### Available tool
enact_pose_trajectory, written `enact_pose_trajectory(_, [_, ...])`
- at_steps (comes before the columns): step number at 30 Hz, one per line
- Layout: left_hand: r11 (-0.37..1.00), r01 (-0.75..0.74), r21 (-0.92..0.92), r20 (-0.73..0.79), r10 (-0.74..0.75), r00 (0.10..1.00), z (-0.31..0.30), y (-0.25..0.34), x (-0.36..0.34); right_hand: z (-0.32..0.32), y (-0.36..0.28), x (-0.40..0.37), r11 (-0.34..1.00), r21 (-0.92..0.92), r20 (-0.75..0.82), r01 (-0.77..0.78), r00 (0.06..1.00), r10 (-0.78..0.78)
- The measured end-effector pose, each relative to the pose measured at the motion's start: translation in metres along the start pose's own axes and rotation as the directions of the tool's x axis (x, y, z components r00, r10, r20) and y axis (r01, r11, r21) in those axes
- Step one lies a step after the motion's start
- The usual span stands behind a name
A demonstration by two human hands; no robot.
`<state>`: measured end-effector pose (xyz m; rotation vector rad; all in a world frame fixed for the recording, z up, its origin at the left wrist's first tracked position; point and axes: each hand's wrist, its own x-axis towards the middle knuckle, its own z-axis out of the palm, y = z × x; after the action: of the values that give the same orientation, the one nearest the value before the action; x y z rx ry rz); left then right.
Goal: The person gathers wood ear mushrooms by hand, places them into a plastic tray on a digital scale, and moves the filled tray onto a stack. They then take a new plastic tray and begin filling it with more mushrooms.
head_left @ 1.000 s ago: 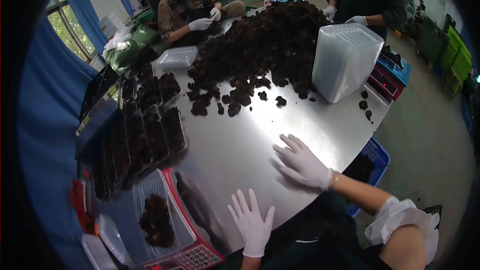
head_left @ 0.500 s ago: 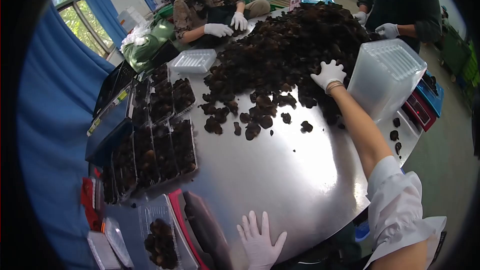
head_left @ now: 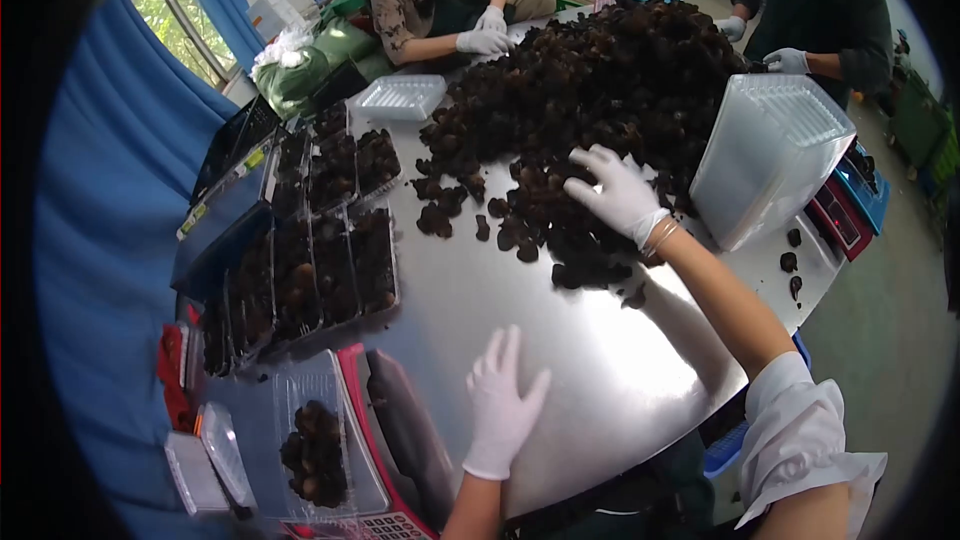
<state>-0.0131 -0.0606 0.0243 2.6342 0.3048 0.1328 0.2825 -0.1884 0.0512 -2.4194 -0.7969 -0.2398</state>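
A large heap of dark wood ear mushrooms (head_left: 600, 70) covers the far part of the shiny metal table (head_left: 580, 370). My right hand (head_left: 618, 195), in a white glove, reaches over the heap's near edge with its fingers apart, and wood ears lie under and just in front of it. Above the bare metal nearer to me is my left hand (head_left: 505, 405), also gloved, its fingers stretched out and holding nothing. To its left, a clear plastic tray (head_left: 283, 410) holding a small clump of wood ears sits on a pink-edged scale (head_left: 352, 380).
Several filled trays (head_left: 397, 280) stand at the left. A tall stack of clear trays (head_left: 770, 160) is at the right, beside a red scale (head_left: 838, 220). One flat clear tray (head_left: 400, 98) lies at the back left. Two gloved co-workers (head_left: 430, 10) (head_left: 815, 10) stand or sit across the heap.
My right hand has come nearer and to the left, and some wood ears now lie closer to me. My left hand has moved up and forward over the table.
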Motion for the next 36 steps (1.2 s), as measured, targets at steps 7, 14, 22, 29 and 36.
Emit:
enact_pose_trajectory(7, [0.835,0.089,-0.544,-0.284,-0.282,0.916,0.017,-0.027,0.015,0.016,-0.011,-0.092,0.955,-0.074,0.244,0.288,0.934,-0.262])
enact_pose_trajectory(14, [0.846,-0.019,-0.533,-0.377,-0.217,0.9,0.021,-0.024,0.015,-0.001,-0.09,-0.193,0.874,0.157,0.37,0.46,0.793,-0.484])
enact_pose_trajectory(22, [0.809,0.01,-0.587,-0.344,-0.261,0.902,0.016,-0.021,0.014,-0.023,-0.03,-0.189,0.964,-0.023,0.11,0.264,0.959,-0.26])
enact_pose_trajectory(29, [0.717,0.071,-0.693,-0.208,-0.294,0.933,0.016,-0.014,0.013,-0.036,-0.042,-0.232,0.916,0.303,-0.07,-0.265,0.952,0.298])
enact_pose_trajectory(36, [0.818,0.085,-0.568,-0.208,-0.243,0.947,0.016,-0.015,0.012,-0.006,-0.077,-0.252,0.835,0.52,0.164,-0.179,0.98,0.108])
